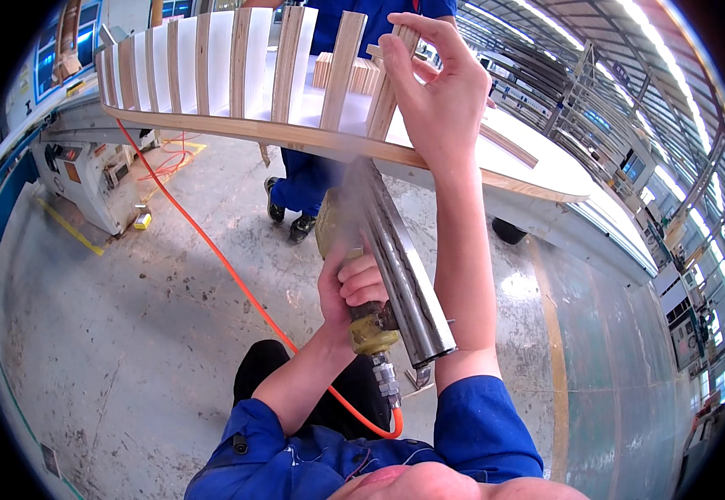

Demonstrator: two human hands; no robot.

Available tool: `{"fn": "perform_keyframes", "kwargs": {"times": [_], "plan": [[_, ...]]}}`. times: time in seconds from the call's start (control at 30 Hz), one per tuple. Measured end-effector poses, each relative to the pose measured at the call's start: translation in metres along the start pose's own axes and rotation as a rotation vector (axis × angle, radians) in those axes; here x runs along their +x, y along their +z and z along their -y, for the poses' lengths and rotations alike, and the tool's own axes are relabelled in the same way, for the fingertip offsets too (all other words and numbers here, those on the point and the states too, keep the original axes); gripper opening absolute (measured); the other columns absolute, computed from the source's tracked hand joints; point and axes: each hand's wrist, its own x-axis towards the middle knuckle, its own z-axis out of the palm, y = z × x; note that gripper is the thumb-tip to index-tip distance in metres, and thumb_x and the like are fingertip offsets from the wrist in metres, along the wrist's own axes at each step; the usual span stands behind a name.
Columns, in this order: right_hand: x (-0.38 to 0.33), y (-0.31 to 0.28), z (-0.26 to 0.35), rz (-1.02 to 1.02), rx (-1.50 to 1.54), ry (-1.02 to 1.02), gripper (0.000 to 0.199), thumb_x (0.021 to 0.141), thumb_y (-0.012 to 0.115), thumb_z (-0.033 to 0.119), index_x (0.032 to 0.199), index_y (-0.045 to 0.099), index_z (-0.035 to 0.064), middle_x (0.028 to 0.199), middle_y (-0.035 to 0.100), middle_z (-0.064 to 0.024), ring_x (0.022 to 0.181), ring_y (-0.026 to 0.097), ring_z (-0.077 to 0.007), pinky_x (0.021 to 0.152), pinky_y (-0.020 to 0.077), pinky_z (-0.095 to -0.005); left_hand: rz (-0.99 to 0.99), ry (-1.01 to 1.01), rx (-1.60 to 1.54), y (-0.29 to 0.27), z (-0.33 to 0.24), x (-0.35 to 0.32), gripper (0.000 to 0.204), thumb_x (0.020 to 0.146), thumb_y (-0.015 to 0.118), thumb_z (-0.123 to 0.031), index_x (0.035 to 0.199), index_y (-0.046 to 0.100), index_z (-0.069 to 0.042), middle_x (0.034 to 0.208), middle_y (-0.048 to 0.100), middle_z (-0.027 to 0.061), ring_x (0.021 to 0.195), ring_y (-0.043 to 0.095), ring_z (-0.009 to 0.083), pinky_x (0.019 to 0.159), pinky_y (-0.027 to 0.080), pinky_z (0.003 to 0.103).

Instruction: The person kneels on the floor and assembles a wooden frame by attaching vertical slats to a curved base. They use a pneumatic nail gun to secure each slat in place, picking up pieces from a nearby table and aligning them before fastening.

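My left hand (351, 283) is closed round the grip of a yellow-green pneumatic nail gun (372, 333) with a long grey metal magazine (404, 271). The gun points up, its nose at the near edge of a curved plywood-edged board (237, 127); blur there hides whether they touch. My right hand (444, 92) pinches the upper part of a plywood strip (382, 108) between thumb and fingers. That strip stands on the board, leaning slightly. Several similar upright strips (286, 67) line the curved edge to its left, white material between some of them.
An orange air hose (212, 242) runs from the gun across the floor to the left. Behind the board stands a person in blue workwear (300, 183). A stack of wood pieces (362, 77) and a loose strip (508, 145) lie on the board. A grey machine (87, 187) stands left.
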Motion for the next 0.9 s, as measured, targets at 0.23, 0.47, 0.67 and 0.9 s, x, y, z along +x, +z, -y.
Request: {"fn": "perform_keyframes", "kwargs": {"times": [0.23, 0.47, 0.67, 0.9], "plan": [[-0.001, 0.001, 0.000, -0.008, 0.006, -0.013, 0.027, 0.095, 0.077, 0.021, 0.119, 0.075, 0.0090, 0.114, 0.074, -0.0055, 0.105, 0.073, -0.0169, 0.090, 0.0632, -0.0376, 0.007, 0.019, 0.007, -0.001, 0.002, -0.002, 0.037, 0.104, 0.059, -0.026, 0.131, 0.062, -0.001, 0.064, 0.046, -0.0054, 0.055, 0.048, 0.0057, 0.053, 0.045, 0.021], [0.001, 0.001, 0.003, -0.007, 0.004, -0.036, 0.026, 0.095, 0.076, 0.018, 0.118, 0.075, 0.0072, 0.114, 0.074, -0.0054, 0.105, 0.073, -0.0169, 0.091, 0.0632, -0.0378, -0.031, 0.033, -0.019, 0.008, 0.009, -0.003, 0.031, 0.105, 0.058, -0.026, 0.122, 0.064, -0.002, 0.063, 0.046, -0.0052, 0.054, 0.048, 0.0061, 0.053, 0.044, 0.022], [0.001, 0.001, 0.006, -0.003, 0.033, -0.013, 0.028, 0.094, 0.076, 0.017, 0.119, 0.074, 0.0052, 0.114, 0.073, -0.0054, 0.105, 0.073, -0.0165, 0.090, 0.0634, -0.0364, -0.011, 0.029, -0.019, 0.004, 0.010, -0.001, 0.028, 0.105, 0.059, -0.027, 0.117, 0.064, -0.002, 0.063, 0.047, -0.0047, 0.054, 0.048, 0.0062, 0.053, 0.043, 0.022], [0.000, 0.000, 0.003, -0.008, -0.003, -0.025, 0.027, 0.094, 0.076, 0.017, 0.118, 0.075, 0.0060, 0.117, 0.073, -0.0057, 0.105, 0.073, -0.0162, 0.089, 0.0633, -0.0355, -0.047, 0.045, -0.034, 0.005, 0.012, -0.005, 0.035, 0.105, 0.058, -0.029, 0.125, 0.064, -0.001, 0.064, 0.047, -0.0052, 0.052, 0.047, 0.0058, 0.052, 0.044, 0.022]]}}
